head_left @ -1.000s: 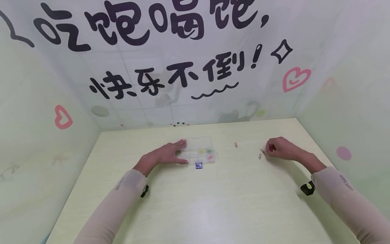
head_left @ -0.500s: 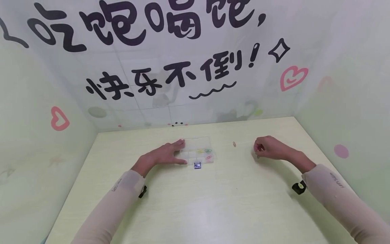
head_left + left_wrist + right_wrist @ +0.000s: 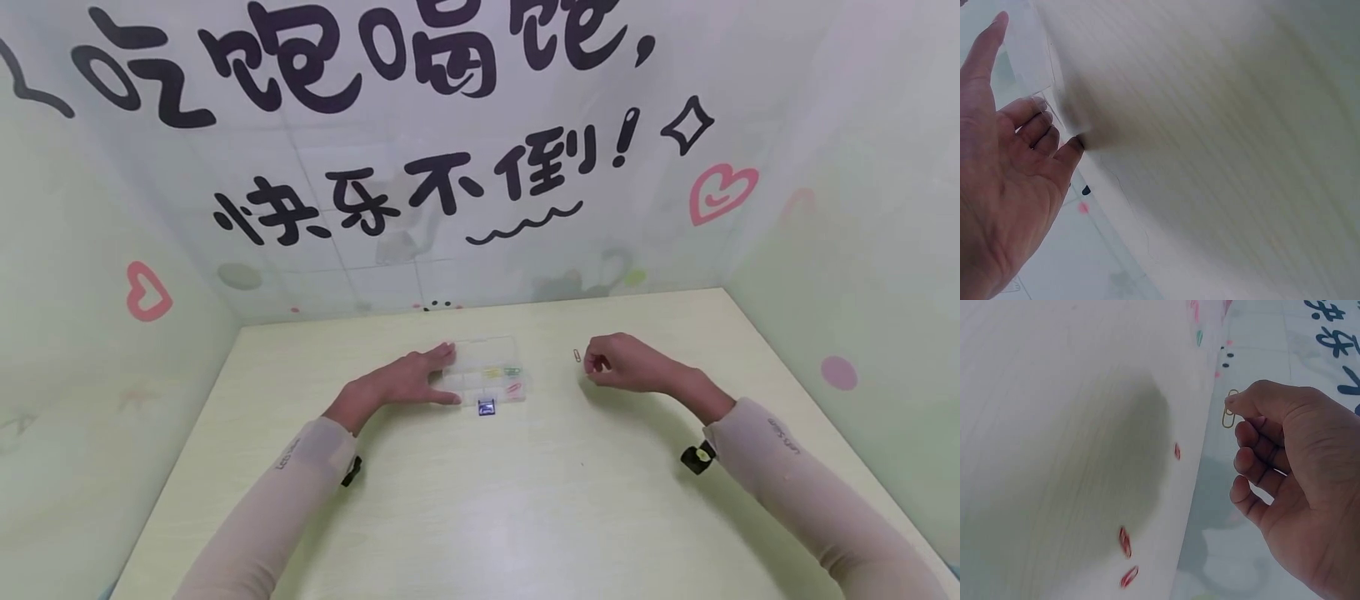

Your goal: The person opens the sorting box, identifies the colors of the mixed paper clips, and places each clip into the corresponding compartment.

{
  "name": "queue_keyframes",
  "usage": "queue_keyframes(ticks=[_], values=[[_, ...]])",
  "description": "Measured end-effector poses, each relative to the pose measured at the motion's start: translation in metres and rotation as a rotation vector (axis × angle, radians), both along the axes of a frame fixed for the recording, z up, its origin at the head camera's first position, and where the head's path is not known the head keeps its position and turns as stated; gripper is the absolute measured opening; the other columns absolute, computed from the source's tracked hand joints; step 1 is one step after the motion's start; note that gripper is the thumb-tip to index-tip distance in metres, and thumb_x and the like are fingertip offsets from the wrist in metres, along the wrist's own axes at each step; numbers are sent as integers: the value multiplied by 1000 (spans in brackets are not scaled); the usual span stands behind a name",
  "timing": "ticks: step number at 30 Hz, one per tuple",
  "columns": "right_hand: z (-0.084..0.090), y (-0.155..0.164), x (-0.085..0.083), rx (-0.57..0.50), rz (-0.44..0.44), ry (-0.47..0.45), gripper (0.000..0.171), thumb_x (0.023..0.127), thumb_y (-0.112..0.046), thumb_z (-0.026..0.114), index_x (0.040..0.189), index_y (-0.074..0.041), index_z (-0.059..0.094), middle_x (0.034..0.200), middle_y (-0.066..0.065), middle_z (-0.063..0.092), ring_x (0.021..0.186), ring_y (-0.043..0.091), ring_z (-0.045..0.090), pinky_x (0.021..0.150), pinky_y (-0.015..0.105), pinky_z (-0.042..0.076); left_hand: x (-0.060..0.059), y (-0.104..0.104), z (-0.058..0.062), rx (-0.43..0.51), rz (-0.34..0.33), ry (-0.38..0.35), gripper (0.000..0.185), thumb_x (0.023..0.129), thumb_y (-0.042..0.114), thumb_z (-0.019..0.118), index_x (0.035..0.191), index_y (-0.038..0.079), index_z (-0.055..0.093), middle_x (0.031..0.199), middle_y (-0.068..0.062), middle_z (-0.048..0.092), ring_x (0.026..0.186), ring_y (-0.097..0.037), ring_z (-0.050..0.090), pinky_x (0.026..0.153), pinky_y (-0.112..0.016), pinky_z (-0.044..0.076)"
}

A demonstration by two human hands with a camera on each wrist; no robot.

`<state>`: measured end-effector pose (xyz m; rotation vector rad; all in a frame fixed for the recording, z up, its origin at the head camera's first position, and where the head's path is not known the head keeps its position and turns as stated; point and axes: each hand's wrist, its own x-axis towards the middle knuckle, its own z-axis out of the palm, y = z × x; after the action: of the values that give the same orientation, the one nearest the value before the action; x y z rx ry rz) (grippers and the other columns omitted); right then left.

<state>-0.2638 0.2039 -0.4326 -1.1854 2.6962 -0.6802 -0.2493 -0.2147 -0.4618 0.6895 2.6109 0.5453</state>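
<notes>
Two hands work over the table (image 3: 525, 500). Right hand (image 3: 626, 365) is curled, pinching a gold paper clip (image 3: 1229, 416) between thumb and forefinger, just above the tabletop. Another paper clip (image 3: 576, 355) lies just beyond its fingertips. Left hand (image 3: 408, 382) rests flat, fingers straight, on the near end of a clear compartment box (image 3: 491, 375) holding coloured clips.

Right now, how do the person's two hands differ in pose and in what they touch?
The left hand lies flat with straight fingers against the clear organizer box; the right hand is curled, pinching a gold paper clip. The left rests on the table; the right seems raised. Both wear beige sleeves.
</notes>
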Motion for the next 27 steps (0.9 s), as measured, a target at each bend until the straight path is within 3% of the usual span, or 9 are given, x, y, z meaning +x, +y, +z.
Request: queue_keyframes(ticks=[16,27], values=[[8,-65,-2,-22,36,24,12,94,-4,73,87,-13,70,81,-4,63,75,12,54,68,28,47,-2,1,-2,-6,1,8,107,92,67,72,168,8,24,177,-9,15,163,-31,16,130,-56,18],[0,-101,-10,-40,50,38,8,94,-5,73,89,-11,71,83,-2,65,75,10,53,69,26,48,-2,0,-4,7,5,14,109,90,68,72,167,7,25,177,-10,16,163,-32,16,130,-53,20]])
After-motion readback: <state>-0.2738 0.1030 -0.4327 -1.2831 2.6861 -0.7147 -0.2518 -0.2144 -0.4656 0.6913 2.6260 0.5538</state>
